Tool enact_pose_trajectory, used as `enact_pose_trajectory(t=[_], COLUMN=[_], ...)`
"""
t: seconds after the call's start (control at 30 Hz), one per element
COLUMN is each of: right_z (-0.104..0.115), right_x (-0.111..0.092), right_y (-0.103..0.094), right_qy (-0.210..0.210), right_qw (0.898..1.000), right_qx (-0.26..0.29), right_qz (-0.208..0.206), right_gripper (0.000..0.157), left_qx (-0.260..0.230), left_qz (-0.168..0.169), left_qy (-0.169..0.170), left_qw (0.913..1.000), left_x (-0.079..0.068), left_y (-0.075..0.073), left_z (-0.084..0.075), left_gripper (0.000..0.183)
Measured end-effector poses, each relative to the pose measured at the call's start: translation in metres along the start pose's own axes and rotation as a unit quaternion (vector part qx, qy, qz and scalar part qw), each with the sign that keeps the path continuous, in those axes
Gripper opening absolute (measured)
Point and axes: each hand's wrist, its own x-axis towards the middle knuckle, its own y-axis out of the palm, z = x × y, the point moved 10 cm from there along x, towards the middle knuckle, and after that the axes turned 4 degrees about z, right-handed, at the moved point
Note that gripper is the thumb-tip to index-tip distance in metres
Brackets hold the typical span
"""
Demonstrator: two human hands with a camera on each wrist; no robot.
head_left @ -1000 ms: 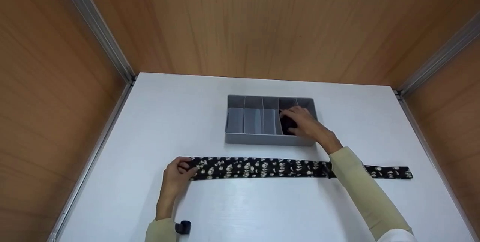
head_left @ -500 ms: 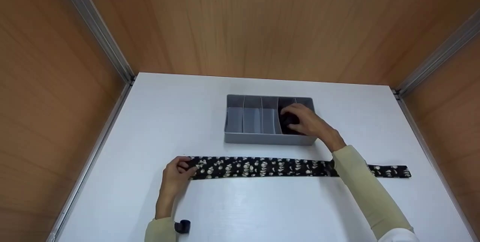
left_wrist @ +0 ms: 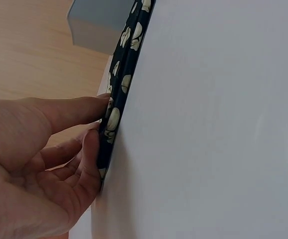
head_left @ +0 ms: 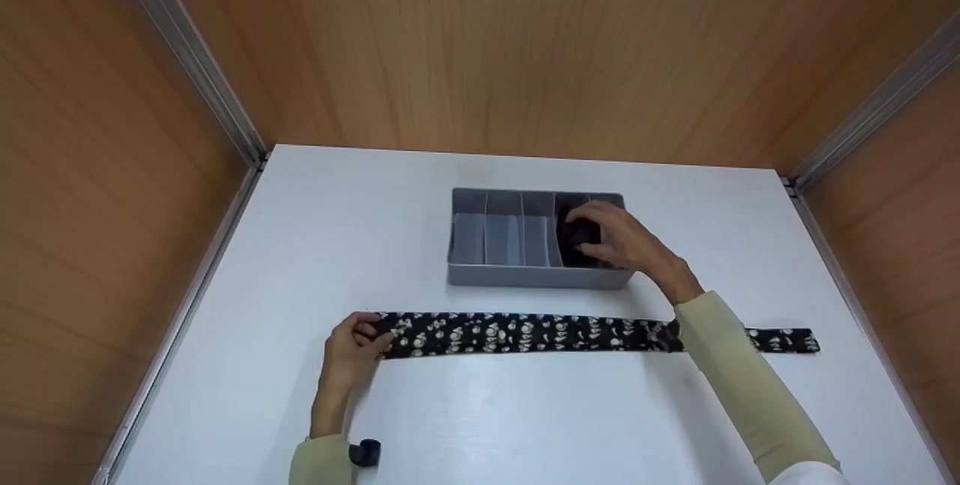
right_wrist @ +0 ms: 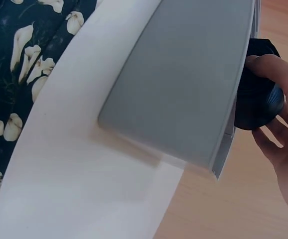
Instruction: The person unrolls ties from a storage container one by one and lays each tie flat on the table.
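A strip of dark floral-print cloth (head_left: pixel 525 332) lies flat across the white table, wider at its left end and narrow at its right. My left hand (head_left: pixel 350 353) pinches the strip's left end; in the left wrist view thumb and curled fingers meet its folded edge (left_wrist: pixel 113 117). My right hand (head_left: pixel 619 236) reaches over the grey divided box (head_left: pixel 536 276), gripping a dark rolled bundle (right_wrist: pixel 258 92) with fine ribbed texture between thumb and fingers. The bundle is at the compartment second from the right and shows past the rim in the right wrist view. My right sleeve hides part of the strip.
Three left compartments of the box show grey floors; its rightmost one is mostly behind my hand. The wooden back panel (head_left: pixel 480 57) rises behind the table (head_left: pixel 480 410), with side panels left and right. A small black object (head_left: pixel 365 453) sits against my left sleeve.
My right hand has shifted slightly up and to the right, with the dark bundle between its fingers showing more. The left hand and the cloth strip stay in place.
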Motion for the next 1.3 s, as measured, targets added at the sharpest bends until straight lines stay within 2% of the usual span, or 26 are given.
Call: enact_pose_trajectory(t=[0.47,0.7,1.3], right_z=[0.010,0.016,0.036], right_x=[-0.014,-0.026,-0.043], right_y=[-0.014,-0.021,-0.019], right_qy=[-0.017,-0.036,-0.054], right_qw=[0.999,0.997,0.992], right_qx=[0.001,0.020,0.032], right_qz=[-0.043,-0.071,-0.109], right_gripper=[0.046,0.048,0.050], left_qx=[0.004,0.002,0.001], left_qz=[-0.006,-0.006,-0.004], left_qy=[-0.002,-0.007,-0.001], left_qw=[1.0000,1.0000,1.0000], left_x=[-0.003,-0.003,-0.004], left_y=[-0.002,-0.001,-0.003], left_z=[-0.003,-0.004,-0.003], left_gripper=[0.035,0.034,0.033])
